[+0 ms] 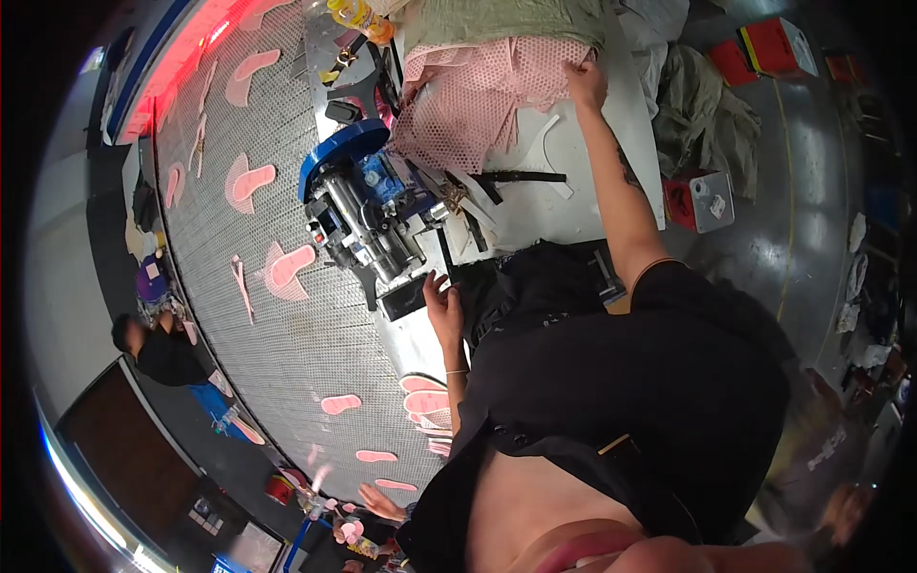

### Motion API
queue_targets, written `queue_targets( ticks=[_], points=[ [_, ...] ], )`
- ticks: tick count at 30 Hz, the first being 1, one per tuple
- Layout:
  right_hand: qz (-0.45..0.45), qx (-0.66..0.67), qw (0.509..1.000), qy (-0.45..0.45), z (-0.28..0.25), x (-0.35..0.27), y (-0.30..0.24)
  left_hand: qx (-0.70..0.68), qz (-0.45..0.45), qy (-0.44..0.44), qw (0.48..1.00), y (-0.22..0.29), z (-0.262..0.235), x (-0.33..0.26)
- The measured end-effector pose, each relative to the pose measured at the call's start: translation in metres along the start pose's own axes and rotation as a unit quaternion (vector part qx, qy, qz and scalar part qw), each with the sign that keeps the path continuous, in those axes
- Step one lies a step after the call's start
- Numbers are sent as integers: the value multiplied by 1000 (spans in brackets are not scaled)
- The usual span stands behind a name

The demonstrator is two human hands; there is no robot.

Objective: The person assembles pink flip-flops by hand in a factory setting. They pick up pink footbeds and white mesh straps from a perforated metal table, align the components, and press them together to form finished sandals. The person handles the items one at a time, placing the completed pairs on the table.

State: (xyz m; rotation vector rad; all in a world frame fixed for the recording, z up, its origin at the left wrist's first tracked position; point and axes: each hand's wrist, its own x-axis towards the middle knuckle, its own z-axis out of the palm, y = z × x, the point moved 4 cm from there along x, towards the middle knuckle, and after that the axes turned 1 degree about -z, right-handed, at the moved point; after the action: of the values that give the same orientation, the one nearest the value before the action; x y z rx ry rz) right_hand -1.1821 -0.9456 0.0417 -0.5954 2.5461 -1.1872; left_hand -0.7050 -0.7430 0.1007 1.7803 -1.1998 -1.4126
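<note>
Pink mesh cloth [478, 95] lies at far edge of tabletop [583, 181]. Right hand [585, 84] pinches its corner. Left hand [442, 304], fingers loosely curled, rests by blue machine [368, 205], farther away.

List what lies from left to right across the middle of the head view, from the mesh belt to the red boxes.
Pink cut piece on the mesh belt → blue machine → left hand → right hand on the pink mesh fabric → red-and-grey box.
</note>
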Motion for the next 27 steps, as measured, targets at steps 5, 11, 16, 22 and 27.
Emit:
queue_targets(
  ticks=[5, 11, 16, 22, 27],
  points=[
    [-25, -19, 998, 51, -10, -17, -12, 43, 44, -39, 997, -1, -5, 1],
    [-124, -120, 979, -105, -44, -89, -31, 63, 82, -81, 991, 17, -11, 13],
    [-184, -121, 968, -121, -62, -162, -18, 22, 99, -160, 982, 49, 7, 13],
    [-438, 100, 879, -161, -124, -284, -66, -207, 110, -275, 933, 113, 46, 3],
    [-560, 37, 764, -319, -148, -352, -62, -202, 162, -249, 933, 105, 49, -2]
  ],
)
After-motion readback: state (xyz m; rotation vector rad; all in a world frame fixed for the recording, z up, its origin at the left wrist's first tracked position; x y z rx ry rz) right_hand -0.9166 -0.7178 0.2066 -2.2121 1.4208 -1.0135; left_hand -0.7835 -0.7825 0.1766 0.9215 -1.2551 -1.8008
